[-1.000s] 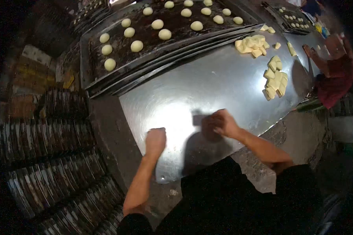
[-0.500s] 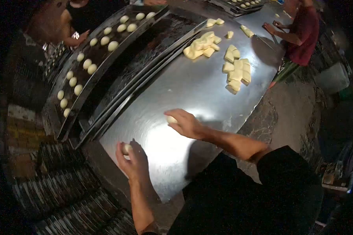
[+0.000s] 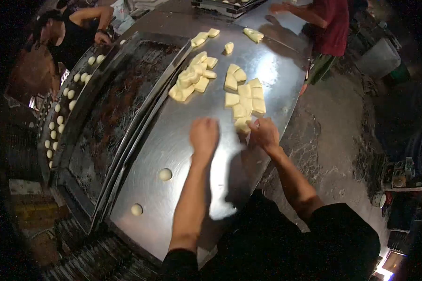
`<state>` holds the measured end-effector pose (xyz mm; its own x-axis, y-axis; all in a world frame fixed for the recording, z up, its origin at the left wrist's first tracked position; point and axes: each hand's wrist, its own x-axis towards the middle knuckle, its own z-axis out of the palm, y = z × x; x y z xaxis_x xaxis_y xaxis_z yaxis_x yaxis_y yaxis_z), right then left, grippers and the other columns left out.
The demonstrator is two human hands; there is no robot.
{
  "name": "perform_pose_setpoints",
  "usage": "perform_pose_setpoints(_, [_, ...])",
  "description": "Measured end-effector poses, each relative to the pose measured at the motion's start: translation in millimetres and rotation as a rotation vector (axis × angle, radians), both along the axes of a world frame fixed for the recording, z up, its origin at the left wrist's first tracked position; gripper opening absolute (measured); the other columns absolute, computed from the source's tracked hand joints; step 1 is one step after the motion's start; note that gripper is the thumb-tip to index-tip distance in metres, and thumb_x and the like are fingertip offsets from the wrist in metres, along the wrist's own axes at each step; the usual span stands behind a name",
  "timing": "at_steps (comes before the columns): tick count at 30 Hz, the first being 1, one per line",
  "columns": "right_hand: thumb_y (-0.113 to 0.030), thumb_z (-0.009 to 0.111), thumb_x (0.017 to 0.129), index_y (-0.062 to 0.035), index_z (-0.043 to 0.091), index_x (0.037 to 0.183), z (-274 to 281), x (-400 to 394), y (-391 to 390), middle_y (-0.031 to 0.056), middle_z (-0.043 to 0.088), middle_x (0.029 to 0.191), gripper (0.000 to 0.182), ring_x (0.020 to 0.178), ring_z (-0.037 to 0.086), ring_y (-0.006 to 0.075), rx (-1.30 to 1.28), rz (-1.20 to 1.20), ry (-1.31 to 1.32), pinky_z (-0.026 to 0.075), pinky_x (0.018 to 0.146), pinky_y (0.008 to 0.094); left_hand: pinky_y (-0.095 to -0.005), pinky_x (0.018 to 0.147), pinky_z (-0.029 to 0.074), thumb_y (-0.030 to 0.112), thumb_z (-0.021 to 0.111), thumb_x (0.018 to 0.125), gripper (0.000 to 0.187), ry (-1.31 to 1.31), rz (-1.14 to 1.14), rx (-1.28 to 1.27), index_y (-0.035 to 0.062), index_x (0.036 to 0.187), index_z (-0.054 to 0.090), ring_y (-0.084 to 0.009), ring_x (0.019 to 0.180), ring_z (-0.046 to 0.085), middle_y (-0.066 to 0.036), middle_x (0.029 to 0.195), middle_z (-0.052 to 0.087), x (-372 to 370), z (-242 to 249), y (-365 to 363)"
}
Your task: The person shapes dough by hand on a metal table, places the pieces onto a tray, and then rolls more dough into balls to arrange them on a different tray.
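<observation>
Okay, we've got the metal worktable [image 3: 169, 136], cut dough cluster [image 3: 245, 97] on it, our right hand [image 3: 264, 134] half-curled at its nearest piece, grip unclear; left hand [image 3: 204, 137] curled, contents can't tell; two dough balls [image 3: 165, 174] sit apart at left.

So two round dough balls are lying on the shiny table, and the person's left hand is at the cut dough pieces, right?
Not quite: the head view shows the right hand at the cut dough pieces, not the left hand. Two round dough balls are indeed lying on the shiny table.
</observation>
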<state>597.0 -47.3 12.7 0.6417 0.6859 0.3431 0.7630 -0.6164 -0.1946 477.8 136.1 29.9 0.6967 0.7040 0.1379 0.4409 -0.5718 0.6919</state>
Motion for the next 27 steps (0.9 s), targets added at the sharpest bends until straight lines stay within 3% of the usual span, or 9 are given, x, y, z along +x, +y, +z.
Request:
perform_pose_setpoints(4, [-0.024,0.072,0.082,-0.0074,0.060,0.083,-26,-5,11,0.0105,0.058,0.073,0.020,0.064,0.057,0.0284,0.337,0.060,0.181,0.048,0.058,0.0408,-0.0493,0.075,0.049,0.031,0.061,0.083,0.032,0.124,-0.079,-0.097,-0.0004,0.086,0.065,-0.0423,0.084,0.061,-0.024,0.090,0.064,96,-31,-35])
perform_pose_setpoints(7, [-0.012,0.074,0.081,-0.0038,0.056,0.082,3,-45,-10,0.0040,0.053,0.072,0.020,0.067,0.050,0.0098,0.420,-0.129,0.966,0.044,0.059,0.0290,-0.0428,0.065,0.049,0.021,0.061,0.080,0.024,-0.126,-0.060,-0.297,-0.0029,0.083,0.062,-0.0311,0.067,0.060,-0.017,0.075,0.063,59,-42,-41])
perform_pose_setpoints(11, [-0.019,0.072,0.085,-0.0025,0.058,0.093,9,-88,-63,0.0076,0.062,0.090,0.024,0.083,0.060,0.0166,0.211,0.084,1.262,0.051,0.071,0.0347,-0.0279,0.061,0.045,0.001,0.058,0.077,0.010,-0.553,0.379,-0.856,0.0032,0.082,0.050,-0.0126,0.071,0.053,-0.007,0.077,0.056,-143,-55,-44])
perform_pose_setpoints(15, [-0.021,0.071,0.086,-0.0022,0.059,0.105,69,-168,-46,0.0108,0.062,0.098,0.029,0.095,0.062,0.0212,0.152,0.322,1.710,0.052,0.080,0.0366,-0.0332,0.073,0.056,-0.007,0.051,0.080,0.025,-0.674,0.713,-0.993,0.0008,0.104,0.049,-0.0206,0.084,0.063,-0.015,0.095,0.060,-374,20,-98])
perform_pose_setpoints(19, [-0.010,0.065,0.086,-0.0046,0.059,0.112,-30,-229,8,0.0117,0.059,0.108,0.028,0.100,0.058,0.0282,-0.004,0.972,0.542,0.050,0.086,0.0431,-0.0329,0.080,0.049,0.001,0.059,0.080,0.026,-0.056,0.582,-0.190,-0.0011,0.105,0.061,-0.0237,0.079,0.061,-0.010,0.091,0.062,-472,-24,-130])
perform_pose_setpoints(22, [-0.012,0.063,0.087,-0.0060,0.054,0.118,-8,-280,17,0.0142,0.057,0.109,0.033,0.103,0.054,0.0297,-0.032,1.197,0.569,0.045,0.092,0.0464,-0.0402,0.074,0.047,0.002,0.061,0.080,0.018,-0.123,0.565,-0.145,0.0007,0.098,0.061,-0.0351,0.086,0.058,-0.016,0.093,0.061,-443,-23,-148])
perform_pose_setpoints(24, [-0.019,0.064,0.085,-0.0045,0.057,0.115,-48,-258,-12,0.0161,0.059,0.103,0.033,0.100,0.056,0.0309,-0.126,1.384,0.142,0.044,0.092,0.0484,-0.0439,0.072,0.042,0.003,0.064,0.080,0.013,0.355,0.077,0.256,0.0045,0.092,0.059,-0.0318,0.086,0.056,-0.012,0.091,0.060,-479,-48,-150])
perform_pose_setpoints(26, [-0.023,0.065,0.085,-0.0039,0.061,0.102,52,-250,17,0.0142,0.062,0.090,0.026,0.088,0.058,0.0307,-0.347,0.741,1.499,0.045,0.083,0.0456,-0.0430,0.074,0.041,0.006,0.065,0.079,0.016,0.404,0.119,0.296,0.0073,0.094,0.059,-0.0297,0.086,0.055,-0.010,0.088,0.058,-497,-46,-134])
perform_pose_setpoints(27, [-0.023,0.065,0.085,-0.0039,0.061,0.102,30,-257,30,0.0142,0.062,0.090,0.026,0.088,0.058,0.0307,-0.343,0.766,1.483,0.045,0.083,0.0456,-0.0432,0.075,0.040,0.007,0.066,0.079,0.016,0.269,0.247,0.314,0.0072,0.094,0.059,-0.0297,0.086,0.055,-0.010,0.088,0.058,-486,-44,-118])
